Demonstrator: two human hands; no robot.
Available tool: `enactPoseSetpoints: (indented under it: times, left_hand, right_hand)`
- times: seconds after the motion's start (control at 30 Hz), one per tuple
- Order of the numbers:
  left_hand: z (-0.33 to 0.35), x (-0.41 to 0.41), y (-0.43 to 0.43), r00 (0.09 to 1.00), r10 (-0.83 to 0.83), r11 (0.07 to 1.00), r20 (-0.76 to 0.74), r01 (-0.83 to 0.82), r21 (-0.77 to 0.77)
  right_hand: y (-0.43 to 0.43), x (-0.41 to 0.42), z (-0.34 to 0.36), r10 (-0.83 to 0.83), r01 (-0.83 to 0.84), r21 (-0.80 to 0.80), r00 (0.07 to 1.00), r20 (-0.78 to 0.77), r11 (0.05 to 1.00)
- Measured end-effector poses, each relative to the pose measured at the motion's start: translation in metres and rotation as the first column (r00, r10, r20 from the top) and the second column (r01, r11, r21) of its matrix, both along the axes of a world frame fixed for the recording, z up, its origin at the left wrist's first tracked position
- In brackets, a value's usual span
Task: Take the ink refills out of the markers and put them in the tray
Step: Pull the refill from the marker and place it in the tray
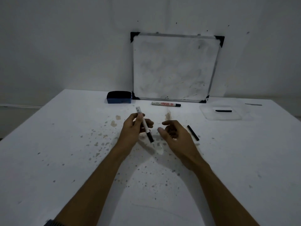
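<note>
Our left hand (132, 128) has its grip closed around a marker (144, 124) above the desk (65, 144); our right hand (172, 132) hovers open. The marker looks light, stiff and smooth, best pinched mid-barrel. One refill (223, 111) lies in the far-right tray (210, 115), another (193, 132) right of our hands.

Marker (144, 124) tilted — refill (223, 111) in tray (210, 115)

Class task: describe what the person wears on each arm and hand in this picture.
Both forearms are bare, with no gloves or rings visible on the left hand or right hand. A dark ribbed band, a cuff or strap, shows at the left arm's bottom edge.
</note>
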State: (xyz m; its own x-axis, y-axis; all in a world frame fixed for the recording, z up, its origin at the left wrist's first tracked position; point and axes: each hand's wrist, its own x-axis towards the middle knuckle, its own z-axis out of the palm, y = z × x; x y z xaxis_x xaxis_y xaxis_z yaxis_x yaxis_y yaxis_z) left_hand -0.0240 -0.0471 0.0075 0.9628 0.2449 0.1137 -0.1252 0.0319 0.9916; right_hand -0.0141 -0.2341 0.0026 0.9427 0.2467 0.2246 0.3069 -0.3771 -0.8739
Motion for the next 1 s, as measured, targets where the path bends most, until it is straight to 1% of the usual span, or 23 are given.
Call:
enactPoseSetpoints:
  times: [0.03,0.1,0.2,0.27,0.33,0.37,0.4,0.43,0.47,0.5,0.53,0.57,0.6,0.67,0.7,0.73,0.77,0.8,0.83,0.87,0.97,1.0]
  left_hand:
    - [-0.001,0.000,-0.001,1.000,-0.006,1.000,-0.009,0.005,-0.031]
    - [-0.002,0.000,-0.004,0.999,-0.039,0.995,-0.013,0.038,-0.093]
    - [-0.003,0.002,-0.012,0.994,-0.110,0.962,0.001,0.106,-0.252]
    - [-0.005,0.003,-0.017,0.991,-0.132,0.931,-0.024,0.116,-0.345]
    - [-0.007,0.003,-0.020,0.984,-0.168,0.918,-0.054,0.136,-0.373]
    - [-0.008,0.002,-0.020,0.977,-0.201,0.914,-0.070,0.161,-0.371]
    - [-0.007,0.002,-0.022,0.966,-0.244,0.904,-0.088,0.194,-0.380]
    - [-0.007,0.002,-0.024,0.955,-0.276,0.888,-0.108,0.210,-0.409]
    - [-0.004,0.000,-0.025,0.948,-0.294,0.857,-0.123,0.205,-0.474]
    - [-0.003,0.000,-0.027,0.942,-0.304,0.803,-0.144,0.172,-0.571]
    - [-0.002,-0.001,-0.028,0.936,-0.314,0.729,-0.161,0.129,-0.672]
    - [-0.003,-0.001,-0.027,0.931,-0.319,0.666,-0.175,0.089,-0.740]
    - [-0.004,0.000,-0.026,0.928,-0.327,0.612,-0.177,0.065,-0.788]
    - [-0.008,0.002,-0.021,0.927,-0.329,0.557,-0.180,0.037,-0.830]
    - [-0.011,0.003,-0.018,0.924,-0.333,0.545,-0.186,0.028,-0.838]
    - [-0.010,0.003,-0.018,0.920,-0.343,0.541,-0.190,0.028,-0.840]
    - [-0.009,0.003,-0.018,0.915,-0.352,0.552,-0.198,0.031,-0.833]
    - [-0.008,0.004,-0.019,0.912,-0.351,0.556,-0.210,0.023,-0.831]
    - [-0.008,0.005,-0.019,0.912,-0.343,0.560,-0.226,0.006,-0.828]
    - [-0.007,0.004,-0.018,0.913,-0.331,0.570,-0.239,-0.008,-0.822]
    - [-0.010,0.006,-0.016,0.911,-0.334,0.589,-0.243,0.000,-0.808]
    - [-0.009,0.005,-0.017,0.909,-0.333,0.593,-0.252,-0.006,-0.805]
  right_hand:
    - [0.002,-0.004,0.002,0.056,-0.053,0.054,0.997,-0.057,0.997]
    - [0.008,-0.008,0.003,0.105,-0.090,0.160,0.990,-0.093,0.983]
    - [0.013,-0.003,0.001,0.040,-0.002,0.349,0.994,-0.099,0.937]
    - [0.013,0.004,-0.003,0.033,0.062,0.498,0.983,-0.178,0.865]
    - [0.009,0.010,-0.007,0.126,0.082,0.653,0.956,-0.265,0.753]
    - [0.008,0.011,-0.009,0.164,0.080,0.685,0.945,-0.284,0.725]
    - [0.007,0.013,-0.009,0.161,0.084,0.675,0.943,-0.292,0.733]
    - [0.006,0.013,-0.009,0.125,0.091,0.637,0.950,-0.286,0.766]
    - [0.006,0.013,-0.008,0.075,0.096,0.589,0.963,-0.258,0.803]
    - [0.006,0.012,-0.005,0.023,0.100,0.550,0.977,-0.212,0.829]
    - [0.007,0.011,-0.001,-0.027,0.106,0.529,0.988,-0.155,0.842]
    - [0.008,0.008,0.004,-0.075,0.112,0.523,0.993,-0.093,0.845]
    - [0.008,0.004,0.009,-0.117,0.114,0.525,0.993,-0.027,0.844]
    - [0.011,-0.005,0.013,-0.146,0.080,0.495,0.985,0.095,0.865]
    - [0.014,-0.009,0.009,-0.110,0.044,0.401,0.984,0.143,0.915]
    - [0.019,-0.013,0.004,-0.039,-0.003,0.244,0.985,0.169,0.970]
    - [0.025,-0.015,-0.002,0.034,-0.049,0.086,0.986,0.166,0.995]
    - [0.029,-0.016,-0.008,0.066,-0.067,-0.002,0.985,0.161,0.998]
    - [0.031,-0.015,-0.010,0.060,-0.059,-0.012,0.985,0.161,0.998]
    - [0.031,-0.014,-0.009,0.037,-0.041,0.021,0.986,0.160,0.999]
    - [0.026,-0.011,0.003,-0.024,-0.001,0.159,0.988,0.155,0.987]
    - [0.024,-0.012,0.006,-0.055,0.019,0.231,0.987,0.150,0.973]
